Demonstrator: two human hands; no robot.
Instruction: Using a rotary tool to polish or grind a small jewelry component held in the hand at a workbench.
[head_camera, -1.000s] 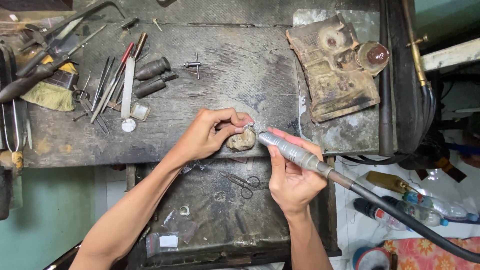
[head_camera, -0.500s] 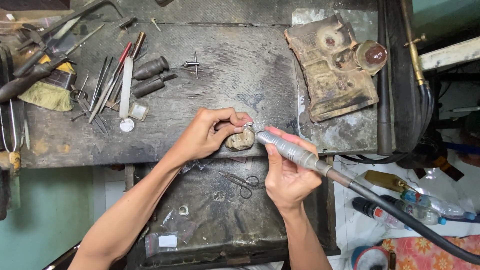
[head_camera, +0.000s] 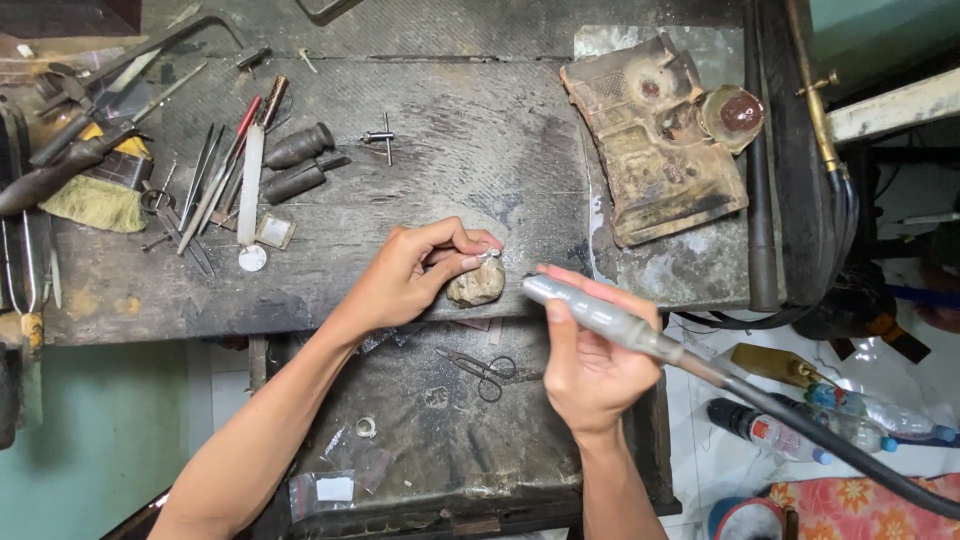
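The left hand (head_camera: 420, 275) pinches a small silvery metal piece (head_camera: 489, 254) between thumb and fingertips, holding it on top of a worn, rounded tan block (head_camera: 476, 285) at the near edge of the dark scarred wooden workbench (head_camera: 460, 150). The right hand (head_camera: 590, 365) is wrapped around a grey cylindrical rotary handpiece (head_camera: 590, 310) on a thick black flexible shaft (head_camera: 840, 440), its tip just right of the block and apart from the piece. The piece is tiny and the fingertips sit right beside it, so a slip of the tip would likely nick a finger or flick the piece into the dark catch tray (head_camera: 450, 420) below, where small black scissors (head_camera: 480, 365) lie. The stiff shaft could tug the handpiece off line. Far left lie thin files and gravers (head_camera: 215, 185); far right, a rusty metal casting (head_camera: 655, 135). Neither crowds the hands.
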